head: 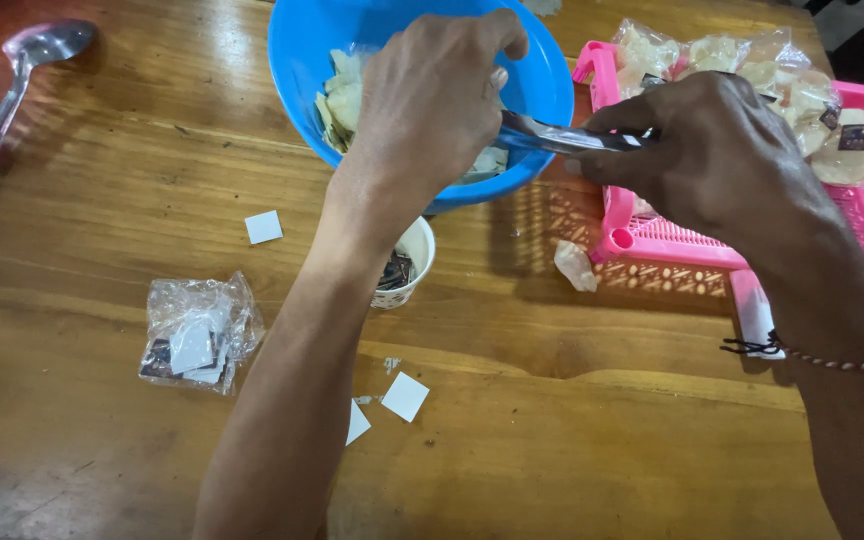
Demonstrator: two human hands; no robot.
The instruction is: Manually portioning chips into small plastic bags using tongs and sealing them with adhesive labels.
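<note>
A blue plastic bowl (pixel 542 80) holding pale chips (pixel 344 95) stands at the top middle of the wooden table. My left hand (pixel 432 95) reaches into the bowl, fingers curled over something I cannot make out. My right hand (pixel 712 150) hovers over the bowl's right rim and grips metal tongs (pixel 552 135), their tips pointing toward the left hand. A small white paper cup (pixel 414 262) with dark labels inside sits just under my left wrist.
A pink plastic basket (pixel 652 240) at the right holds sealed clear bags of chips (pixel 802 95). A metal ladle (pixel 12 90) lies top left. A crumpled clear bag of small cards (pixel 197 330) and loose white paper squares (pixel 264 227) lie on the table.
</note>
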